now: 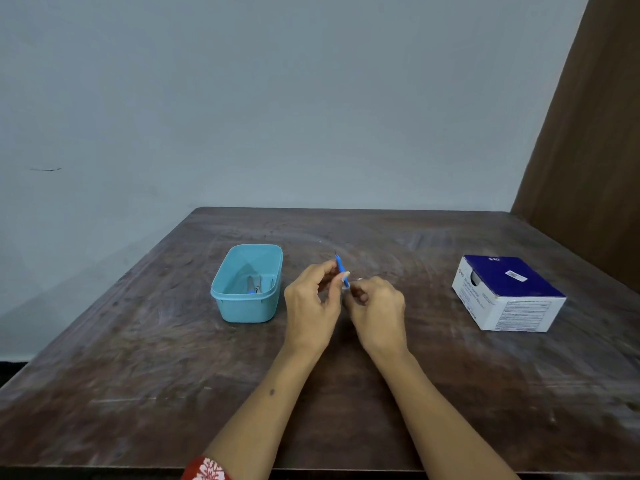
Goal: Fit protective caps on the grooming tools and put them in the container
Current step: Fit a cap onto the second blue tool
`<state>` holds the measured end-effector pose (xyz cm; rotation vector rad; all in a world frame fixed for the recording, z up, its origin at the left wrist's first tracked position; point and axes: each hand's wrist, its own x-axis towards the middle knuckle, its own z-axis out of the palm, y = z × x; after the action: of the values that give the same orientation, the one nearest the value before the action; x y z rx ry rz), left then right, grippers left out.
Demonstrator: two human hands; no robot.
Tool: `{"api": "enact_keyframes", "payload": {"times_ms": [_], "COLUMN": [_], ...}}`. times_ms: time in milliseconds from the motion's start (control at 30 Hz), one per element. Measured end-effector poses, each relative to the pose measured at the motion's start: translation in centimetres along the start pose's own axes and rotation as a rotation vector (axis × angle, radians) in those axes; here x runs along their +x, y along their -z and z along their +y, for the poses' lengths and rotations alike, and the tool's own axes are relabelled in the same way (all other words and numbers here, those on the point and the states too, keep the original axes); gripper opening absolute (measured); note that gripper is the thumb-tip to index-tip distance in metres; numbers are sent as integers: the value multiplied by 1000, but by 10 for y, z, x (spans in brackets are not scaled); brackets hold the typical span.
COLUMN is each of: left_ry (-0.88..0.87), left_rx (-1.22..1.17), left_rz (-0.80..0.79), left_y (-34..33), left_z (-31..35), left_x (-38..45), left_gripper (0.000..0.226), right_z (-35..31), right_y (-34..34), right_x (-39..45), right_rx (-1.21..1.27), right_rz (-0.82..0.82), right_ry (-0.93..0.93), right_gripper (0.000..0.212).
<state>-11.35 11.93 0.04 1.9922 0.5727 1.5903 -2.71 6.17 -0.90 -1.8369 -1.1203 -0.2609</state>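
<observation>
Above the desk [346,393] middle, the left hand [311,306] pinches a slim blue tool [341,270], tip up. Just right, the right hand [377,310] curls its grip; what it pinches is too small to tell. Left of the grip sits the tub [247,303], tools inside; far right, a box [509,292], bare wood between.

Container [246,285] left of hands (box [508,293] right)

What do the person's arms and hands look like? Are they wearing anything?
Both forearms are bare, with no gloves, rings, watch or bracelets visible on the left hand or the right hand. A red sleeve with a white pattern shows at the left arm's bottom edge. A small dark mark sits on the left forearm.
</observation>
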Motion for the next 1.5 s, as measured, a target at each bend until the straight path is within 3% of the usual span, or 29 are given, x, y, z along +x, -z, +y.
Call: {"api": "enact_keyframes", "payload": {"times_ms": [133,300,467,600,767,900,1067,1200,1367,1500], "left_ry": [30,18,16,12,27,35,50,58,74,72], "left_rx": [-7,4,-3,-11,-15,-37,-38,-61,-71,-58], "left_rz": [20,6,4,13,26,59,45,42,46,36], "left_y": [1,0,0,-1,0,-1,-1,0,0,0], "left_z": [-1,-2,-3,-3,-5,-6,-7,-7,-6,-6], "left_x": [1,0,-1,0,0,0,0,0,1,1], "left_gripper": [12,12,12,12,13,12,13,13,14,15], "right_z": [-2,2,-2,3,-2,4,-2,3,-1,2], "right_y": [0,-3,-1,-3,-1,-3,0,-3,-1,-3], "right_x": [-1,-1,-2,0,-2,0,-1,0,-2,-1], "right_rx": [48,-23,52,-6,66,-1,69,13,59,38], "right_rz": [42,-16,52,-6,60,-22,65,-33,42,-15], "right_ry": [65,-18,79,3,90,-18,100,7,76,15], "right_gripper": [4,10,3,8,2,7,2,9,3,8]}}
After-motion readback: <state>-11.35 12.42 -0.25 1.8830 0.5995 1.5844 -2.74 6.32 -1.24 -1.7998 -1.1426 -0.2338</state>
